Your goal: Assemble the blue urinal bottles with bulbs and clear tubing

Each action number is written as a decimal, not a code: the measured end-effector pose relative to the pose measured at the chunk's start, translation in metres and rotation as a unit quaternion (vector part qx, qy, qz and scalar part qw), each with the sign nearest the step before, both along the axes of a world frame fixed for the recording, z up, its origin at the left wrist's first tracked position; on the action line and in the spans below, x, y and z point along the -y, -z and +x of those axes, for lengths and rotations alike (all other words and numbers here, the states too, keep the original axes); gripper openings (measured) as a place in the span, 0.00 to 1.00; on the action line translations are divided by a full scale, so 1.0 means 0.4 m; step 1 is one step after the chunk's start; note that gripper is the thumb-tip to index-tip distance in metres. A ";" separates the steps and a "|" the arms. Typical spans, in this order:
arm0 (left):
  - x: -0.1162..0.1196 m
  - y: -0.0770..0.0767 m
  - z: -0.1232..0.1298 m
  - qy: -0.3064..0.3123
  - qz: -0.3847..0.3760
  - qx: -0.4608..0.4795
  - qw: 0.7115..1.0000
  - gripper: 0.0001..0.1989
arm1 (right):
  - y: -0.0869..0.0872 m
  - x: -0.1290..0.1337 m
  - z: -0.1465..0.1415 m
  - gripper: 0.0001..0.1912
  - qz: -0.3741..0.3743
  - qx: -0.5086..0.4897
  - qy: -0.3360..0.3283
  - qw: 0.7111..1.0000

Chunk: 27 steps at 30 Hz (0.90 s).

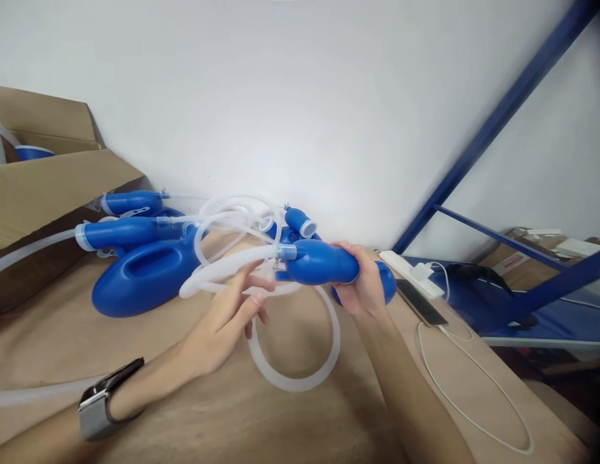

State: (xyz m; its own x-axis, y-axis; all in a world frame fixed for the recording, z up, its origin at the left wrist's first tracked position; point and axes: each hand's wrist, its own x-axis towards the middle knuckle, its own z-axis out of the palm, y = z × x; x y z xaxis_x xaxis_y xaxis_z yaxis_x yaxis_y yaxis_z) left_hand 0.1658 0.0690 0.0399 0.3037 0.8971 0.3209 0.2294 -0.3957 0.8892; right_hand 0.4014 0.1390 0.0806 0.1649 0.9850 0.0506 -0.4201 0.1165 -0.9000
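My right hand (361, 283) is wrapped around a blue plastic bulb-shaped fitting (319, 261), lying nearly level above the table. A clear connector at the fitting's left end joins it to a thick translucent hose (227, 267). The hose loops leftward and then hangs in a ring below. Beside the connector, my left hand (232, 309) has its fingers apart and bent, close to the hose. Whether its fingertips touch the hose I cannot tell. Another blue part (387, 282) shows behind my right hand.
Left stand a blue container (145, 277), blue fittings with hoses (120, 232), and an open cardboard box (53, 187). A smaller blue fitting (300, 221) lies by the wall. Right are a power strip (410, 274), a phone (420, 303), a white cable (478, 390) and a blue metal frame (493, 116).
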 end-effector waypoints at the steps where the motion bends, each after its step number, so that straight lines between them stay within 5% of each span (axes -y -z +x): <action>1: -0.006 -0.004 0.001 0.017 -0.024 0.037 0.999 0.28 | -0.006 0.009 -0.003 0.13 -0.002 0.009 -0.025 1.000; 6: -0.014 -0.007 -0.010 -0.020 -0.007 0.095 0.995 0.20 | -0.026 0.048 -0.017 0.21 0.012 0.055 -0.106 0.993; 12: -0.019 0.010 -0.011 -0.063 -0.016 0.099 0.993 0.21 | -0.001 0.040 -0.030 0.23 0.014 0.052 -0.110 0.992; 17: -0.024 -0.003 0.000 -0.041 -0.038 0.124 0.991 0.22 | 0.005 0.038 -0.044 0.23 0.033 0.059 -0.077 0.995; 23: -0.005 -0.032 0.017 -0.001 -0.140 0.190 0.972 0.23 | 0.020 0.035 -0.048 0.23 0.081 0.093 -0.023 0.992; 27: 0.007 -0.060 0.020 0.018 -0.259 0.232 0.937 0.23 | 0.047 0.019 -0.036 0.14 0.196 0.167 0.028 0.966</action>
State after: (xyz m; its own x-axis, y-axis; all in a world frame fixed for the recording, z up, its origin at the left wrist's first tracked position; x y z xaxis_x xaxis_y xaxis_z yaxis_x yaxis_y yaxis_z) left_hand 0.1737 0.0662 0.0638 0.2727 0.9608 -0.0494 -0.2359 0.1165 0.9648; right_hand 0.3869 0.1315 0.0619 0.1273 0.8692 0.4779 -0.0974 0.4904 -0.8660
